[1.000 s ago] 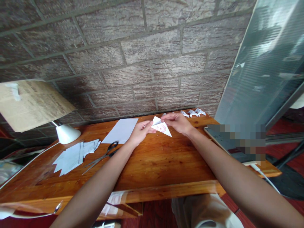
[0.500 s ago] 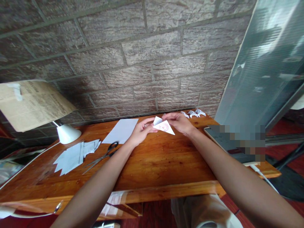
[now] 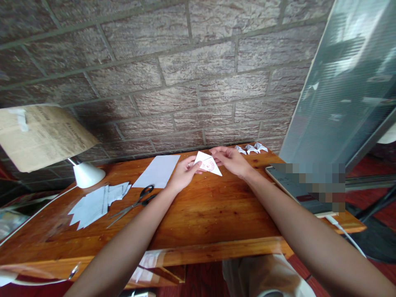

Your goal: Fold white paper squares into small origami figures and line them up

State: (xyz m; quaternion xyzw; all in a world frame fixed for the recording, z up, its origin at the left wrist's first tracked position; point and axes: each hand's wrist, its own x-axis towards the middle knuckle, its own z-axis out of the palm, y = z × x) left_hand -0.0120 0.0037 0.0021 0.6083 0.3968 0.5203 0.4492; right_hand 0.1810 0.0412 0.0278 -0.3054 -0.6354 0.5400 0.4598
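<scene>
The folded paper (image 3: 208, 162) at the frame's centre is white with a round red print. Left of it, the scissors (image 3: 137, 202) show black handles and grey blades. The lampshade (image 3: 46, 136) at far left is tan with dark lettering. The desk (image 3: 213, 214) is orange-brown, wood-grained; the wall (image 3: 198, 70) above, grey-brown blocks with greyish joints; the panel (image 3: 340, 90) upper right, blue-green, finely ribbed.

One left hand (image 3: 185, 172), one right hand (image 3: 232, 161); one folded paper (image 3: 207, 163) between their fingers; three paper stars (image 3: 251, 149) beyond the right fingers (counting only those in view); left of the left fingers, one white sheet (image 3: 156, 171), one pair of scissors (image 3: 138, 202), one lamp (image 3: 51, 138) and one pile of cut papers (image 3: 93, 206); right of the right fingers, one tablet (image 3: 297, 187)
</scene>
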